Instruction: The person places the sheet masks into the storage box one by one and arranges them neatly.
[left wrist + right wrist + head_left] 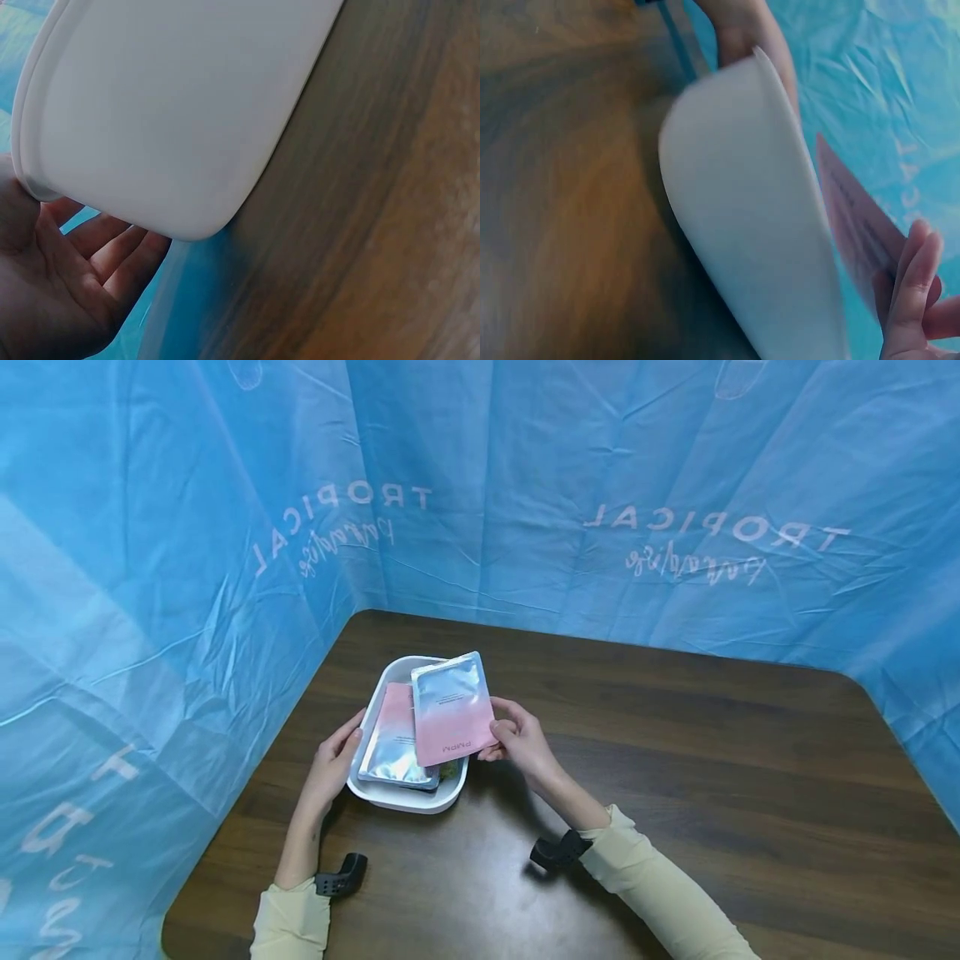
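Note:
A white tub [408, 800] stands on the table towards its left side. Inside it lie flat foil sachets, the top one a pink and silver sachet [395, 739]. Another pink and silver sachet [452, 710], printed PMPM, is pinched at its lower right corner by my right hand [517, 739]; it is tilted above the tub's right part. My left hand [333, 768] is at the tub's left side, thumb near the rim. In the left wrist view the fingers [124, 251] of that hand touch the tub's outer wall. Something greenish shows under the held sachet, mostly hidden.
The brown wooden table [675, 777] extends far to the right of the tub. Blue printed cloth [600, 460] hangs along the table's back and left edges. A black wrist camera [558, 852] is strapped to the right wrist, another [342, 877] to the left.

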### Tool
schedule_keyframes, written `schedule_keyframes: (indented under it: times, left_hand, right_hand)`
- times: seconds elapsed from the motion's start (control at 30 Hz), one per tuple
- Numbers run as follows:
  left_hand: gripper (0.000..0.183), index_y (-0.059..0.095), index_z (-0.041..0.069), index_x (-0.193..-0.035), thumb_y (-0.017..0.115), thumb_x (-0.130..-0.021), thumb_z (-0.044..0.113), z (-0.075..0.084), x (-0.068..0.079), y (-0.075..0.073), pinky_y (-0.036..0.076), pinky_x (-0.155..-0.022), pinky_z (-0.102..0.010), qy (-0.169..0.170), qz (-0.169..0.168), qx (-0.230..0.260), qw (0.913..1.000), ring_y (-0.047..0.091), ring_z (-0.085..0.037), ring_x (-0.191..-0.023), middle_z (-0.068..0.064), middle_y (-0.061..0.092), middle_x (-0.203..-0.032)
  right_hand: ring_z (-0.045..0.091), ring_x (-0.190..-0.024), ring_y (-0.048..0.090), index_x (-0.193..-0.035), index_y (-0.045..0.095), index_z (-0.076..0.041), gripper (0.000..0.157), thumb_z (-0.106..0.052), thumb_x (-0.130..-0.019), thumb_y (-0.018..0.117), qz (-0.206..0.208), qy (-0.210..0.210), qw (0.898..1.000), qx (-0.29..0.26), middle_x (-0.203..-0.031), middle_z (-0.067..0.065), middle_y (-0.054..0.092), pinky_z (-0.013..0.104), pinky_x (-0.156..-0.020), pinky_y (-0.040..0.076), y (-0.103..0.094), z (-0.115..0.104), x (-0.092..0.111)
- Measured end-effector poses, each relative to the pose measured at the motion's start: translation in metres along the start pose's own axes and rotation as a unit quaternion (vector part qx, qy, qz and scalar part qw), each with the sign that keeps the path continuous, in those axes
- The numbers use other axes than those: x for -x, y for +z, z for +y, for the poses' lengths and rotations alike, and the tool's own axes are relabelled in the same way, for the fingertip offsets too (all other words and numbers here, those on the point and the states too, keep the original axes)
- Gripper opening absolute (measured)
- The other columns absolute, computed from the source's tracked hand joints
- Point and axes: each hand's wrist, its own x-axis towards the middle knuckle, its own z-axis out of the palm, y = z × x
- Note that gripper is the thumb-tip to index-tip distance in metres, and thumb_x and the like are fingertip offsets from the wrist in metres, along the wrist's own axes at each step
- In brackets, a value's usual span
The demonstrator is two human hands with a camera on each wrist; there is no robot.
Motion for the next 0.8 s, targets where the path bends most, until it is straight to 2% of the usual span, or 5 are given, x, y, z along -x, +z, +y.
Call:
schedule_keyframes:
  times: [0.27, 0.5, 0.57, 0.63, 0.8]
  left_hand:
    - [0.047, 0.034, 0.005, -0.144, 0.038, -0.102, 0.024, -0.001, -0.001, 0.001, 0.026, -0.104, -0.049, 0.003, 0.003, 0.003, 1.0000, 0.027, -0.035, -0.133, -0.019, 0.029, -0.147]
    - [0.045, 0.033, 0.003, -0.144, 0.036, -0.103, 0.020, 0.011, 0.004, 0.000, 0.022, -0.106, -0.047, -0.002, -0.004, 0.009, 0.9999, 0.024, -0.033, -0.134, -0.018, 0.028, -0.148]
    - [0.045, 0.032, 0.003, -0.145, 0.036, -0.103, 0.019, 0.011, 0.004, 0.001, 0.022, -0.106, -0.047, -0.002, -0.005, 0.009, 0.9999, 0.024, -0.033, -0.134, -0.019, 0.028, -0.148]
    - [0.046, 0.032, 0.005, -0.145, 0.036, -0.103, 0.022, 0.002, 0.001, 0.000, 0.023, -0.106, -0.047, 0.005, -0.005, 0.008, 0.9999, 0.025, -0.032, -0.134, -0.017, 0.028, -0.148]
    - [0.046, 0.032, 0.005, -0.145, 0.036, -0.103, 0.022, 0.002, 0.002, 0.001, 0.025, -0.105, -0.048, 0.009, -0.005, 0.013, 0.9999, 0.026, -0.032, -0.134, -0.017, 0.029, -0.148]
  right_hand:
    - [0.022, -0.064, 0.067, -0.139, 0.033, 0.004, 0.043, 0.006, -0.096, 0.040, -0.030, 0.019, 0.999, 0.001, -0.084, 0.021, 0.065, 0.042, -0.070, 0.053, 0.028, 0.010, -0.006]
    - [0.028, -0.068, 0.068, -0.140, 0.030, 0.004, 0.046, 0.009, -0.094, 0.039, -0.060, 0.036, 0.997, 0.018, -0.075, 0.016, 0.064, 0.038, -0.068, 0.054, 0.041, 0.012, -0.004]
    - [0.029, -0.070, 0.068, -0.141, 0.029, 0.003, 0.048, 0.008, -0.094, 0.039, -0.071, 0.042, 0.996, 0.031, -0.076, 0.017, 0.064, 0.038, -0.069, 0.053, 0.043, 0.011, -0.004]
    - [0.029, -0.071, 0.068, -0.141, 0.028, 0.005, 0.049, 0.008, -0.094, 0.040, -0.085, 0.047, 0.994, 0.043, -0.079, 0.019, 0.065, 0.038, -0.070, 0.053, 0.045, 0.010, -0.004]
    - [0.030, -0.077, 0.068, -0.141, 0.027, 0.009, 0.049, 0.007, -0.095, 0.042, -0.116, 0.053, 0.988, 0.090, -0.088, 0.021, 0.066, 0.037, -0.071, 0.053, 0.049, 0.007, -0.004]
